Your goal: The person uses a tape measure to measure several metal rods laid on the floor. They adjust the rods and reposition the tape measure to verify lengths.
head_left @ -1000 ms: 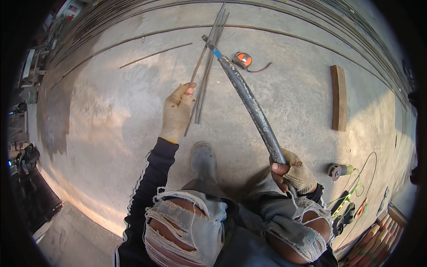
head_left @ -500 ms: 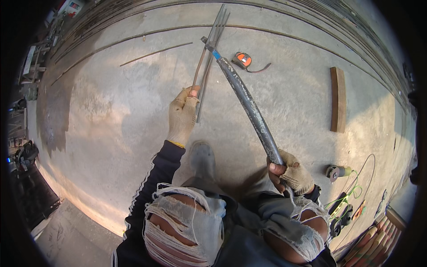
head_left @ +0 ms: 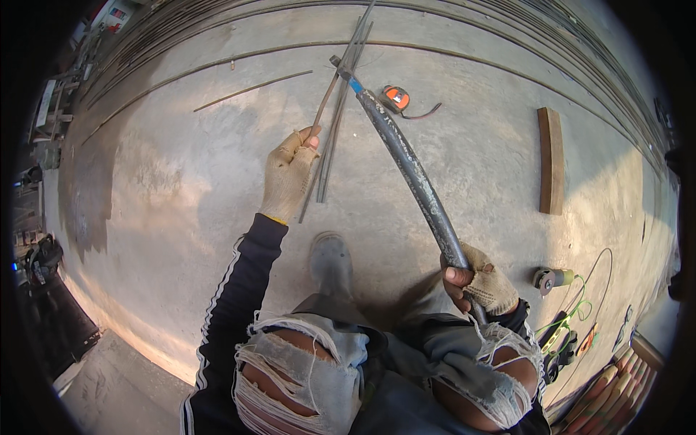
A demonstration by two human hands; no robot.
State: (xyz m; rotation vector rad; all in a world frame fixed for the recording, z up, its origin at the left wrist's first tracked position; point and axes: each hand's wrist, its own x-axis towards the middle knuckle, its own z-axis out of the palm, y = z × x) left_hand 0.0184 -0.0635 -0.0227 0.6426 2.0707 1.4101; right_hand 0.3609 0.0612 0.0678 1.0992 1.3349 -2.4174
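My left hand (head_left: 288, 170), in a beige fingerless glove, pinches a thin steel rod (head_left: 326, 100). The rod's lower end sticks out below the hand, and its upper part meets the head of a rebar bending wrench (head_left: 409, 163). That wrench has a long, worn black pipe handle, a blue band and a small metal head. Gloved likewise, my right hand (head_left: 484, 281) wraps around the handle's near end by my right knee. Several loose rods (head_left: 332, 148) lie together on the floor just right of my left hand. Whether the head grips the rod is too small to tell.
An orange and black tape measure (head_left: 395, 98) lies right of the wrench head. A short rod (head_left: 254, 90) rests at the left, a wooden block (head_left: 550, 161) at the right. An angle grinder (head_left: 551, 280) with a green cord is at lower right. Long bars (head_left: 275, 48) cross the far floor.
My left hand has shifted slightly left, and the rod's lower end now shows below it. The wrench and my right hand have moved slightly right and toward me.
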